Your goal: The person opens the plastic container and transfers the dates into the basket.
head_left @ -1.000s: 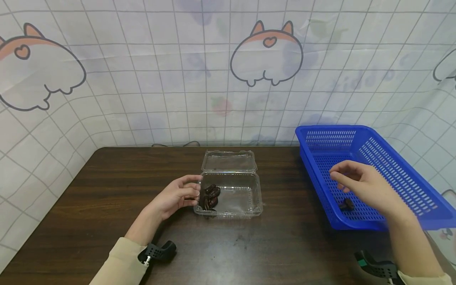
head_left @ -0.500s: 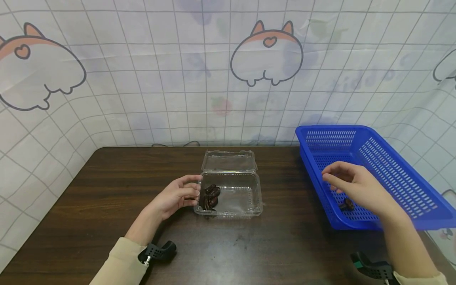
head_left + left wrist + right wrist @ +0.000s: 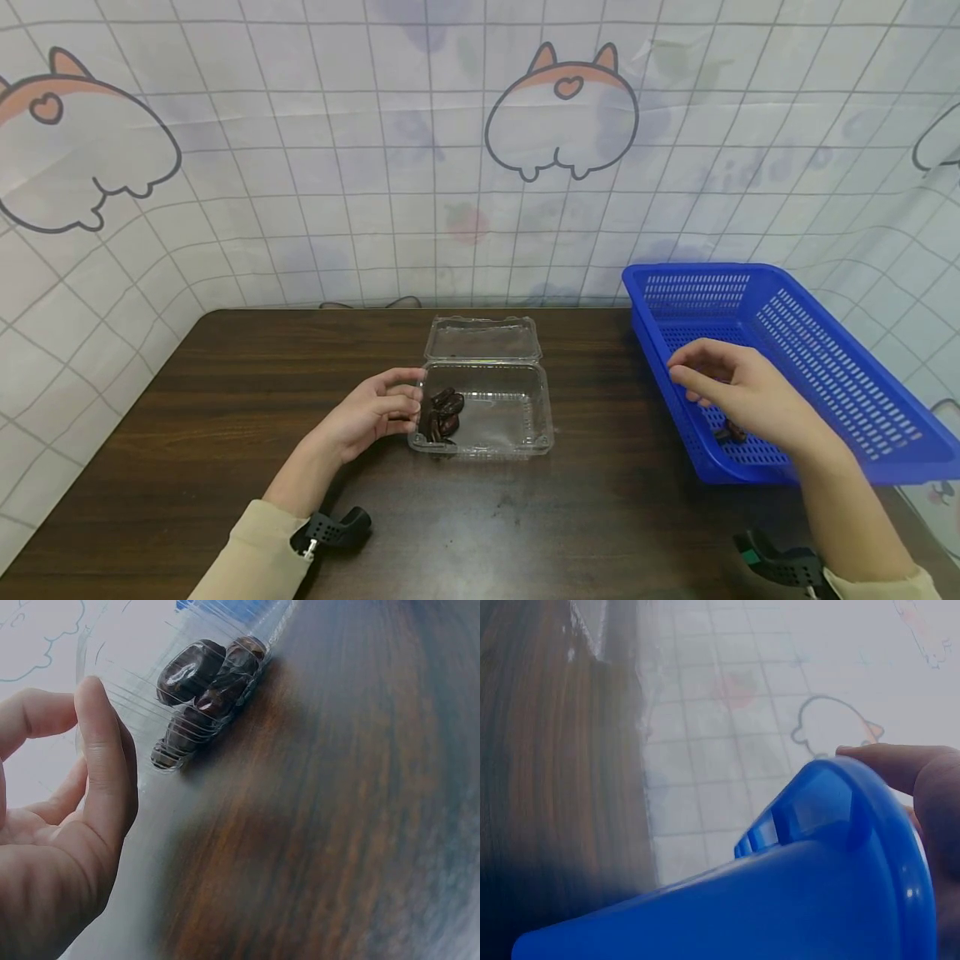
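Note:
A clear plastic clamshell box (image 3: 498, 421) sits mid-table, its lid (image 3: 483, 340) folded back. Several dark, glossy dates (image 3: 448, 408) are bunched at its left end; in the left wrist view the dates (image 3: 191, 671) show through the ribbed wall. My left hand (image 3: 378, 408) rests its spread fingertips against the box's left side. My right hand (image 3: 738, 387) hangs over the left side of the blue basket (image 3: 667, 408), fingers loosely curved, nothing visible between thumb and forefinger. Beneath it, partly hidden, dark dates (image 3: 731, 432) lie in the basket's near corner.
The blue basket has a raised rim (image 3: 911, 892) and slotted walls, and reaches past the table's right side. A white gridded cloth (image 3: 405, 167) with cartoon prints hangs behind the dark wooden table (image 3: 465, 525).
My right hand has drifted left over the basket towards its left rim. My left hand, the box and the dates in it have stayed put.

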`<state>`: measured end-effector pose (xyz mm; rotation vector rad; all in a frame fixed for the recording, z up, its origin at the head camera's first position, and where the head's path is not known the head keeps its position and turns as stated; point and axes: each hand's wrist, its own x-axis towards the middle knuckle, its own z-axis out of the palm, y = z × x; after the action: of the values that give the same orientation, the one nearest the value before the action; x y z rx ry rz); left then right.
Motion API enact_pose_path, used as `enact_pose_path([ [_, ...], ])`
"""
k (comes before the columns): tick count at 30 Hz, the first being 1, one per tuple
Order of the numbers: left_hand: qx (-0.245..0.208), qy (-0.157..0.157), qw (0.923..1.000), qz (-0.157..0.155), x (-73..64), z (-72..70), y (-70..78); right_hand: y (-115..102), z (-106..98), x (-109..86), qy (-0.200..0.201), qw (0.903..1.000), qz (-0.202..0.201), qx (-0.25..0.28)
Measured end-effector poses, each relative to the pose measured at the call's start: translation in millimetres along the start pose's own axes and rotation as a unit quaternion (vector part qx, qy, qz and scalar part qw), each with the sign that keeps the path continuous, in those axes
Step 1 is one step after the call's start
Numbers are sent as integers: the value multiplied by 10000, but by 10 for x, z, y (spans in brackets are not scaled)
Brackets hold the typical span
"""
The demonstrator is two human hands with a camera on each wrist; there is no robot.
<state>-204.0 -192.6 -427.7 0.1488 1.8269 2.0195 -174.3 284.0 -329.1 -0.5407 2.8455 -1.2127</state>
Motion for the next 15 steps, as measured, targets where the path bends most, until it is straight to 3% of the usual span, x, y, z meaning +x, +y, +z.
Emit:
enact_pose_path([
  [15, 33, 0, 10000, 20, -1, 3, -1, -98, 124, 85, -232, 9989, -345, 201],
])
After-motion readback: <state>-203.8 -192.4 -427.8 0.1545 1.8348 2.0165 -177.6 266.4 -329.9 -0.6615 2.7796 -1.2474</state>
